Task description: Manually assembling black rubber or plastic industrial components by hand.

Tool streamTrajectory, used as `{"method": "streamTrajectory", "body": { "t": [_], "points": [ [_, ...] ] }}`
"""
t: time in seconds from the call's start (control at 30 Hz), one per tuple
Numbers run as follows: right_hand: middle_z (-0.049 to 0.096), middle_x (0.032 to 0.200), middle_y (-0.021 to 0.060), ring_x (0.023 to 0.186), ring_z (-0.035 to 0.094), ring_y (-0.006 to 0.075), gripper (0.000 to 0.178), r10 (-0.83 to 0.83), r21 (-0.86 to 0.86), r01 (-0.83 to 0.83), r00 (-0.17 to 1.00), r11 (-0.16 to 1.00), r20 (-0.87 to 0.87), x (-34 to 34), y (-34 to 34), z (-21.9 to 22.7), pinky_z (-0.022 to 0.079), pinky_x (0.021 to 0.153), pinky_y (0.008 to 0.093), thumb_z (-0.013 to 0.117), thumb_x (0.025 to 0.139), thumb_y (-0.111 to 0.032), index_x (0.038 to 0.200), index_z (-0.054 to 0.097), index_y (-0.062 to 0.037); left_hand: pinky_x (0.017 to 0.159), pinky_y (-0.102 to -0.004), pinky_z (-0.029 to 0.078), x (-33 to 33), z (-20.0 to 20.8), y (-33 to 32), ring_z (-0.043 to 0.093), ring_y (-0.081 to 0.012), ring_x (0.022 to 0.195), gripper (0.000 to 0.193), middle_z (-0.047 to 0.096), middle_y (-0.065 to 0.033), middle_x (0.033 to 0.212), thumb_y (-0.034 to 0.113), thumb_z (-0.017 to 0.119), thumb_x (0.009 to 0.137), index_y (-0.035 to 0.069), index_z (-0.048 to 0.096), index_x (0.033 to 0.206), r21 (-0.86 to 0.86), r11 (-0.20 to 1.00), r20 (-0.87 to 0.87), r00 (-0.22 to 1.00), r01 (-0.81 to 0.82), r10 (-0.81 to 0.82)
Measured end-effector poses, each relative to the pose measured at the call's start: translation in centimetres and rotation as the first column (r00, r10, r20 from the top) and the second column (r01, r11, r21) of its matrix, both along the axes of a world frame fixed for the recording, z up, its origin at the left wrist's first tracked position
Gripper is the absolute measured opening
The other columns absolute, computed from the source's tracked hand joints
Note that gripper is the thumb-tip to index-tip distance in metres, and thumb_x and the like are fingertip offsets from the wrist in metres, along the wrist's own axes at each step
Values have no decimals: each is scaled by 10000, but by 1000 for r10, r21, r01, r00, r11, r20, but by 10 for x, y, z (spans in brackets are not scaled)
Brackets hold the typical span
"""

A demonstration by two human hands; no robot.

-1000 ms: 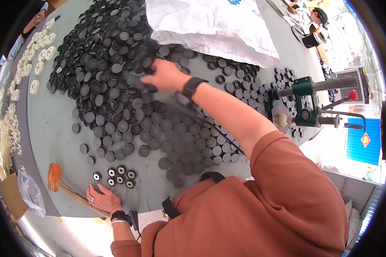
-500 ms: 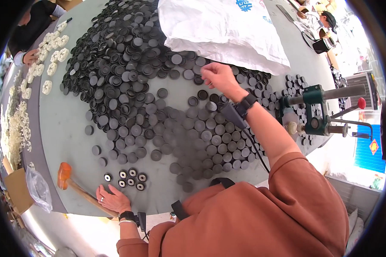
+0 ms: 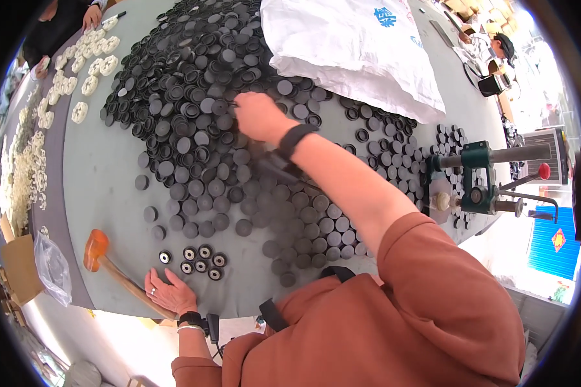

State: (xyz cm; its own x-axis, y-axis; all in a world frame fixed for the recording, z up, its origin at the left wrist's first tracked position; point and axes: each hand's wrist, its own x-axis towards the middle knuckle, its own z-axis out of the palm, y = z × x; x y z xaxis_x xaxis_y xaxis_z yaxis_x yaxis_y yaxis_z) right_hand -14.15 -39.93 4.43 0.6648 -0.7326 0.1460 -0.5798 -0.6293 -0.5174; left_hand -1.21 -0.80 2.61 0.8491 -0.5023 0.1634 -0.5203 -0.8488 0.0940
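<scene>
My right hand point(image 3: 258, 117) reaches over the near part of a big heap of round black caps point(image 3: 193, 84). Its fingers are curled together, their tips beside a dark cap point(image 3: 221, 107); whether they pinch one is hidden. My left hand point(image 3: 172, 293) rests with fingers spread on the table's front edge, holding nothing. Beside it lies a mallet with an orange head point(image 3: 96, 248) and a wooden handle point(image 3: 128, 282). Just beyond the left fingers sit several black caps with metal-ringed centres point(image 3: 201, 265), one point(image 3: 165, 257) apart from the others.
A large white sack point(image 3: 355, 58) lies across the far side. On the right a green hand press point(image 3: 476, 174) stands among caps. Flat-lying caps point(image 3: 326, 226) spread under my right forearm. White plastic parts point(image 3: 90, 84) line the left edge, near another person's hand point(image 3: 91, 17).
My right hand has swung left and slightly inward, from near the sack to the heap's near side. The left hand has stayed in place. The view has shifted slightly.
</scene>
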Motion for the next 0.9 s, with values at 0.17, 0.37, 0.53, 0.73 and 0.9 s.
{"method": "streamTrajectory", "body": {
  "t": [0.17,0.37,0.53,0.73,0.9],
  "points": [
    [600,821,80,719,611,127,240,-100,898,-136,976,418,194,-54,27,54,517,616,248,472,906,-101,1085,536,45,958,-410,297,2,-2,13,418,-291,1144,391,468,-121,1221,304,460,897,22,508,1163,24,999,64,997,31,-32],
    [582,886,73,699,585,132,204,-431,831,-512,814,-217,389,-87,55,54,502,592,261,490,924,-150,1075,510,-14,969,-410,296,3,-3,6,406,-278,1161,411,460,-105,1222,323,463,887,29,508,1171,36,999,34,999,17,-18],
    [562,911,58,738,511,113,238,-482,742,-599,767,-300,424,-89,71,45,396,568,221,499,924,-159,1123,522,-31,970,-417,295,2,-1,6,414,-269,1160,420,456,-102,1229,337,456,892,32,505,1177,36,999,12,1000,-7,7],
    [561,950,55,739,498,90,240,-414,841,-511,815,-180,406,-88,74,52,383,590,202,536,891,-92,1123,524,-34,963,-416,299,4,-4,9,410,-281,1153,421,449,-107,1230,329,464,890,29,498,1184,26,1000,39,999,17,-18],
    [600,825,47,670,587,102,263,-241,865,-130,931,485,275,-80,55,55,466,551,226,511,884,-71,1135,547,-2,953,-413,308,3,-3,9,409,-287,1146,416,452,-110,1221,324,470,888,28,499,1179,18,1000,27,1000,5,-6]
  ]
}}
